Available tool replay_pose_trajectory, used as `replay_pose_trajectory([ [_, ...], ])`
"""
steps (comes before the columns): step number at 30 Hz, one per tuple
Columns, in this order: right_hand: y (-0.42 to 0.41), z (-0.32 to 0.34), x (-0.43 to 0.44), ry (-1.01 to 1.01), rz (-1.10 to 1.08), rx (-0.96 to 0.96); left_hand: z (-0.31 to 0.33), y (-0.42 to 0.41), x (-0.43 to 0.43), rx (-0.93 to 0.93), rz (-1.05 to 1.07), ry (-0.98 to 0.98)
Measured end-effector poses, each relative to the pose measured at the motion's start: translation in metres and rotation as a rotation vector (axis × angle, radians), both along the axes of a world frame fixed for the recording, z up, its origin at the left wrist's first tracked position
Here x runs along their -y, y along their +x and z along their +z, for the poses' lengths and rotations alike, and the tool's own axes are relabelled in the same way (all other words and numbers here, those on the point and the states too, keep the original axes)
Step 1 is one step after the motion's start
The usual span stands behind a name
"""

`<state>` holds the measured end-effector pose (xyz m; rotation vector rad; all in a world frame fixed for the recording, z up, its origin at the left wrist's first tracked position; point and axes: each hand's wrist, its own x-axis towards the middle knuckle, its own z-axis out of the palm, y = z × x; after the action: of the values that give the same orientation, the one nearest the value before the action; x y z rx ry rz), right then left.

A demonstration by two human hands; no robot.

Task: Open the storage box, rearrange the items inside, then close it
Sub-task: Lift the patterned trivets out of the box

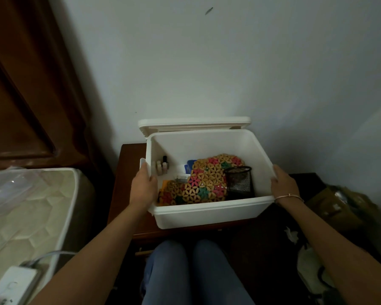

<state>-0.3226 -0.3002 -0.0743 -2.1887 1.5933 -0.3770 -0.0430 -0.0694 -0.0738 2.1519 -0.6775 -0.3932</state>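
Knees below, the left hand and right hand clasp the side rims of the open box on the nightstand; tilting it could topple the mesh cup onto the mat.

Dim, soft indoor light; edges warped, corners dark.

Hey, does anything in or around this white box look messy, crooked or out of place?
Mostly tidy. The flower-patterned mat lies bunched and slanted across the storage box floor, covering part of a blue item. The mesh pen cup and small bottles stand upright. Nothing looks spilled or broken.
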Motion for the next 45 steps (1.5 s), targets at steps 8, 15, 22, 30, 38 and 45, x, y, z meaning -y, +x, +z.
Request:
replay_pose_trajectory([
  [8,0.001,0.0,-0.001,-0.01,-0.028,0.046,-0.004,0.002,0.0,0.004,0.009,-0.021],
  [15,0.001,0.0,-0.001,-0.053,-0.039,0.069,-0.008,0.011,0.002,-0.015,0.015,-0.033],
  [22,0.002,0.002,-0.001,-0.075,-0.018,0.062,-0.013,0.019,0.003,0.018,0.0,-0.032],
  [30,0.016,0.0,-0.014,-0.034,0.036,0.08,-0.02,0.036,-0.023,0.05,0.047,-0.024],
  [38,0.039,0.003,-0.02,-0.046,0.061,0.093,-0.019,0.046,-0.032,0.087,0.076,-0.025],
  [45,0.057,0.003,-0.001,-0.015,0.104,0.032,-0.008,0.04,-0.022,0.543,-0.006,0.207],
])
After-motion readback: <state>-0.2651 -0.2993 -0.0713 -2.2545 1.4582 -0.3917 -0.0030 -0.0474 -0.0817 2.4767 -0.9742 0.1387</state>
